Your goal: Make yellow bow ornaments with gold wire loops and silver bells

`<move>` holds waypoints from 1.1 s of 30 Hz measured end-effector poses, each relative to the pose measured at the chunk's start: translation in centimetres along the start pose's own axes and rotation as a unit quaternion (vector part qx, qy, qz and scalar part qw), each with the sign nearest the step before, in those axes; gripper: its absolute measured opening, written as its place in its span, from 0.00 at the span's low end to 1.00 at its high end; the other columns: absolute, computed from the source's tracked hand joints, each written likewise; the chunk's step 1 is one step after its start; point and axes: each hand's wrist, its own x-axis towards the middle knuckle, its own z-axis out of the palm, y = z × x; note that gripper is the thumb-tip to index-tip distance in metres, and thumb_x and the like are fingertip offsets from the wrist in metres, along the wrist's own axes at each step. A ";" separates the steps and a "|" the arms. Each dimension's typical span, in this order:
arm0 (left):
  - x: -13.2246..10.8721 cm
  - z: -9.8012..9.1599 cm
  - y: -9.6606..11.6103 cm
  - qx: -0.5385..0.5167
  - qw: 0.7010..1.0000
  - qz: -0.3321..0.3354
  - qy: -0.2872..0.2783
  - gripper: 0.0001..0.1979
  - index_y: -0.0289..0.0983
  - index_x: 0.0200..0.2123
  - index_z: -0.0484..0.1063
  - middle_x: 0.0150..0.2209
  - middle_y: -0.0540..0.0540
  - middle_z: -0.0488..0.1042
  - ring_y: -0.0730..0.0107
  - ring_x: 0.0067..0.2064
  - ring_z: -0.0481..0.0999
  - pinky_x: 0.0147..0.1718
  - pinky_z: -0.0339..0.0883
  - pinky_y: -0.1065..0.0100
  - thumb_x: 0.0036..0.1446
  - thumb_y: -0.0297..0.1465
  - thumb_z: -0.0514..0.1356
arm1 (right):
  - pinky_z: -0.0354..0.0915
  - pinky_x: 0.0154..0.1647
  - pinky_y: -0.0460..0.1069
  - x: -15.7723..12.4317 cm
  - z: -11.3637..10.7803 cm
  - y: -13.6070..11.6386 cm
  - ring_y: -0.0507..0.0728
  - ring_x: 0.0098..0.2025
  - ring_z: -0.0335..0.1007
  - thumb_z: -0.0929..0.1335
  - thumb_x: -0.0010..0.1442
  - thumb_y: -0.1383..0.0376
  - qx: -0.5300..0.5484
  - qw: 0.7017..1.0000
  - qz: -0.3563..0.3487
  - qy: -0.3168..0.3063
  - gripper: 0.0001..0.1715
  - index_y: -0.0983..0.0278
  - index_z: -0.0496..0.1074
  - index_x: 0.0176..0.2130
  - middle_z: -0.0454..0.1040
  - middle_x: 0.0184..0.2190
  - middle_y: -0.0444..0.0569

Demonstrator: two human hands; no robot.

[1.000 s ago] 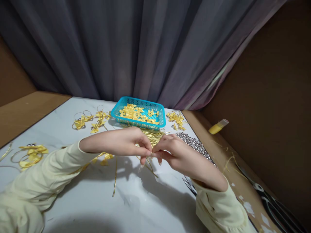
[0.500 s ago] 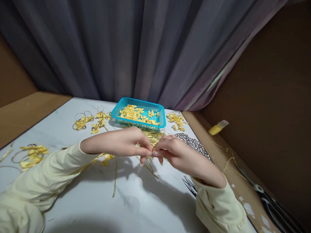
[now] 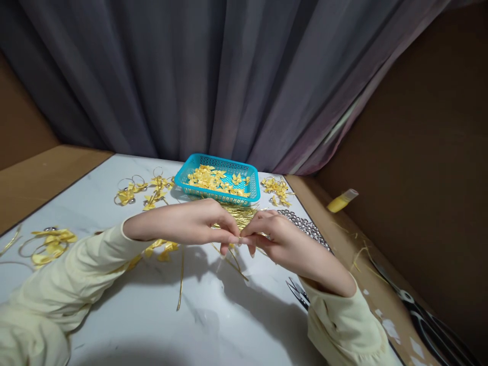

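Observation:
My left hand (image 3: 208, 223) and my right hand (image 3: 276, 236) meet fingertip to fingertip above the white tabletop (image 3: 213, 325). Both are closed in a pinch. A tiny bit of yellow shows under the fingertips, but what they hold is mostly hidden. Behind the hands lies a bundle of gold wire ties (image 3: 242, 216), with a few loose strands below the fingers. A single gold wire (image 3: 181, 279) lies on the table left of the hands. Yellow ribbon bows (image 3: 165, 250) sit partly hidden under my left forearm.
A blue basket (image 3: 255, 184) holding yellow bows stands at the back. Silvery beads (image 3: 305, 223) are piled at right. Finished-looking bows with wire loops (image 3: 127, 193) lie at left. Small snips (image 3: 298, 294), large black scissors (image 3: 427, 320) and a yellow tube (image 3: 342, 201) are on the right.
Very little differs. Both hands keep their pinch at almost the same place, with a slight shift of the fingers; a bit of yellow now shows beneath them.

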 end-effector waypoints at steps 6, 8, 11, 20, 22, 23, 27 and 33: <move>0.0 0.1 0.0 -0.001 1.000 0.009 0.007 0.11 0.39 0.36 0.77 0.30 0.49 0.76 0.70 0.32 0.71 0.32 0.59 0.72 0.57 0.32 0.54 | 0.57 0.35 0.47 0.0 0.0 -0.1 0.52 0.30 0.65 0.65 0.57 0.74 -0.001 1.000 -0.001 -0.002 0.11 0.66 0.76 0.28 0.73 0.22 0.47; 0.0 0.1 0.2 -0.003 1.000 0.001 0.003 0.11 0.39 0.36 0.77 0.30 0.49 0.76 0.70 0.33 0.72 0.32 0.59 0.73 0.57 0.31 0.54 | 0.57 0.34 0.47 0.0 0.0 -0.2 0.52 0.30 0.65 0.65 0.56 0.75 0.002 1.000 -0.003 -0.006 0.11 0.66 0.76 0.28 0.73 0.22 0.46; 0.0 0.1 0.3 -0.003 1.000 -0.020 0.007 0.10 0.39 0.36 0.77 0.32 0.49 0.77 0.70 0.35 0.73 0.31 0.59 0.74 0.56 0.30 0.55 | 0.57 0.34 0.47 0.1 0.0 -0.3 0.52 0.30 0.66 0.66 0.55 0.76 0.011 1.000 -0.008 0.011 0.12 0.65 0.76 0.28 0.74 0.24 0.46; 1.0 0.0 -0.7 -0.140 0.976 -0.059 0.156 0.07 0.38 0.32 0.77 0.30 0.49 0.79 0.67 0.35 0.77 0.33 0.68 0.72 0.53 0.31 0.59 | 0.52 0.38 0.51 0.3 0.6 0.3 0.53 0.34 0.67 0.64 0.60 0.73 -0.102 0.966 -0.016 0.238 0.10 0.64 0.73 0.31 0.76 0.29 0.44; 1.3 0.4 -0.4 -0.220 0.950 -0.061 0.211 0.06 0.36 0.32 0.76 0.29 0.48 0.79 0.67 0.34 0.79 0.33 0.71 0.71 0.54 0.30 0.59 | 0.51 0.36 0.51 0.4 0.8 0.5 0.54 0.33 0.66 0.64 0.61 0.71 -0.156 0.946 -0.019 0.283 0.09 0.64 0.73 0.31 0.75 0.27 0.44; 1.5 0.6 -0.2 -0.253 0.934 -0.067 0.245 0.06 0.36 0.32 0.76 0.29 0.47 0.79 0.67 0.32 0.79 0.32 0.72 0.71 0.54 0.30 0.59 | 0.50 0.35 0.50 0.4 1.0 0.6 0.53 0.31 0.65 0.64 0.61 0.70 -0.183 0.935 -0.021 0.302 0.09 0.64 0.73 0.31 0.74 0.26 0.44; 2.2 1.6 -0.1 -0.258 0.891 -0.058 0.369 0.06 0.32 0.32 0.74 0.28 0.46 0.77 0.66 0.30 0.79 0.24 0.75 0.72 0.53 0.29 0.60 | 0.49 0.33 0.50 0.9 1.6 0.5 0.53 0.27 0.62 0.63 0.63 0.68 -0.296 0.883 -0.019 0.362 0.13 0.67 0.72 0.29 0.70 0.21 0.44; 2.9 2.8 -1.1 -0.057 0.845 0.026 0.531 0.05 0.34 0.33 0.75 0.33 0.47 0.77 0.71 0.35 0.76 0.28 0.74 0.77 0.53 0.28 0.61 | 0.48 0.33 0.50 1.7 2.5 0.1 0.53 0.25 0.58 0.63 0.62 0.68 -0.430 0.800 -0.011 0.418 0.12 0.67 0.71 0.29 0.66 0.18 0.43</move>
